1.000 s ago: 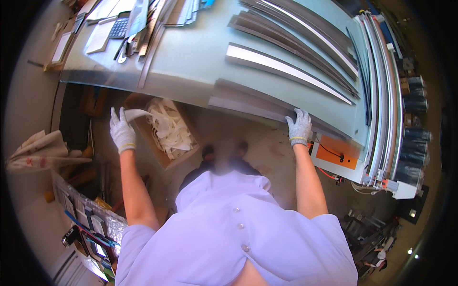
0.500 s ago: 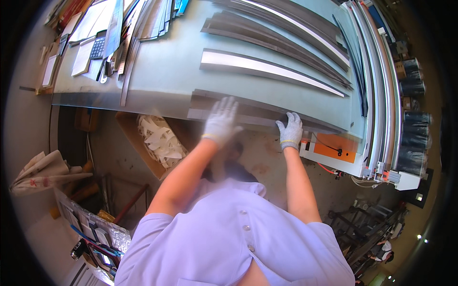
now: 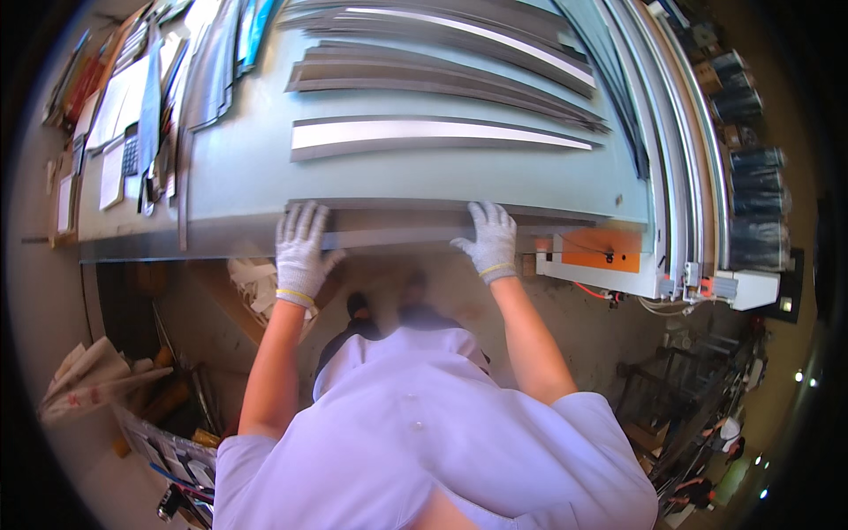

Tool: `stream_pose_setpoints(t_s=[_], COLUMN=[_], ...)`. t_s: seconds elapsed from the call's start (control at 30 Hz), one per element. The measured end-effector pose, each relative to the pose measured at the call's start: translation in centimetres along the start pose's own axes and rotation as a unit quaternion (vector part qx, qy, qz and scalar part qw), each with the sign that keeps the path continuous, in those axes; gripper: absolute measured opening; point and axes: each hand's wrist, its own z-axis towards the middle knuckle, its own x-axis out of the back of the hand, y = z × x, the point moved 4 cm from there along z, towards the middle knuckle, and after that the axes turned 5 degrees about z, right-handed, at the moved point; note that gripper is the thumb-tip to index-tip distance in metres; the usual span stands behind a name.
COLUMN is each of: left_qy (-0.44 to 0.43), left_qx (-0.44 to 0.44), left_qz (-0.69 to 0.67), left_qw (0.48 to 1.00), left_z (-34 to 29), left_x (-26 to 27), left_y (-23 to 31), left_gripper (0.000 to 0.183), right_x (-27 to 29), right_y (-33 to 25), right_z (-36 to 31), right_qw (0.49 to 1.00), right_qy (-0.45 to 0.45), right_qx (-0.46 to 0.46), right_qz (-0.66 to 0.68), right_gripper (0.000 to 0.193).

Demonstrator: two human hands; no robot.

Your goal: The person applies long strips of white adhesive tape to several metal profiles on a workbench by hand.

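The white-gloved left hand (image 3: 302, 243) and right hand (image 3: 492, 237) lie apart, fingers extended, on the long, dark-grey flat strip (image 3: 402, 218). Apparent step: alignment; the next move likely requires even guidance.

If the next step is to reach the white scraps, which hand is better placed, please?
Probably the left hand: it is at the edge of the table, nearer the scraps; the right hand is farther along that edge.
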Motion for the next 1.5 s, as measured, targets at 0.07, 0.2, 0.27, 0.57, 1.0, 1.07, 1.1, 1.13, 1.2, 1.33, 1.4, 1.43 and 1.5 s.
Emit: stream_pose_setpoints(t_s=[0.07,0.2,0.27,0.57,1.0,1.07,1.1,1.13,1.2,1.33,1.4,1.43,1.5], left_qy=[-0.02,-0.05,-0.034,0.116,0.133,0.093,0.087,0.05,-0.02,-0.15,-0.205,-0.198,-0.185], left_qx=[-0.054,-0.071,-0.077,-0.09,-0.09,-0.087,-0.103,-0.112,-0.163,-0.28,-0.287,-0.262,-0.212], left_qz=[-0.026,-0.034,-0.026,-0.024,0.083,0.064,0.027,0.001,-0.053,-0.107,-0.107,-0.09,-0.057], left_qw=[0.998,0.996,0.996,0.989,0.984,0.99,0.991,0.992,0.985,0.942,0.93,0.94,0.958], left_z=[1.0,3.2,4.0,12.5,33.3,32.0,30.7,29.3,25.9,18.1,16.4,16.3,16.8], left_x=[-0.8,-2.7,-2.7,2.3,-6.0,-6.6,-7.4,-8.2,-9.7,-10.3,-9.7,-10.0,-10.8], left_y=[3.7,6.3,6.6,7.9,3.3,5.3,6.4,7.9,12.7,24.7,28.9,29.7,30.5], left_gripper=[0.09,0.074,0.062,0.029,0.047,0.059,0.071,0.071,0.072,0.074,0.077,0.077,0.079], right_x=[0.3,0.7,0.7,10.2,4.4,3.4,3.1,3.3,3.4,4.9,5.0,4.7,5.1], right_y=[1.5,3.7,4.4,3.9,21.4,25.6,27.2,28.7,32.9,40.1,43.6,45.3,47.3], right_z=[0.5,0.9,1.7,7.0,1.6,-1.0,-1.8,-2.0,-2.3,0.3,1.9,2.3,2.5], right_qw=[0.997,0.979,0.977,0.938,0.957,0.939,0.93,0.916,0.914,0.927,0.891,0.858,0.951], right_qy=[-0.042,0.05,0.011,0.281,0.131,0.164,0.179,0.211,0.233,0.239,0.243,0.24,0.181], right_qx=[0.06,0.198,0.21,0.19,-0.256,-0.302,-0.321,-0.34,-0.332,-0.289,-0.303,-0.306,-0.2], right_qz=[-0.002,0.018,0.037,0.08,0.034,0.017,0.012,0.017,0.021,0.019,0.233,0.336,0.151], right_gripper=[0.069,0.048,0.041,0.032,0.047,0.042,0.04,0.034,0.032,0.029,0.027,0.026,0.028])
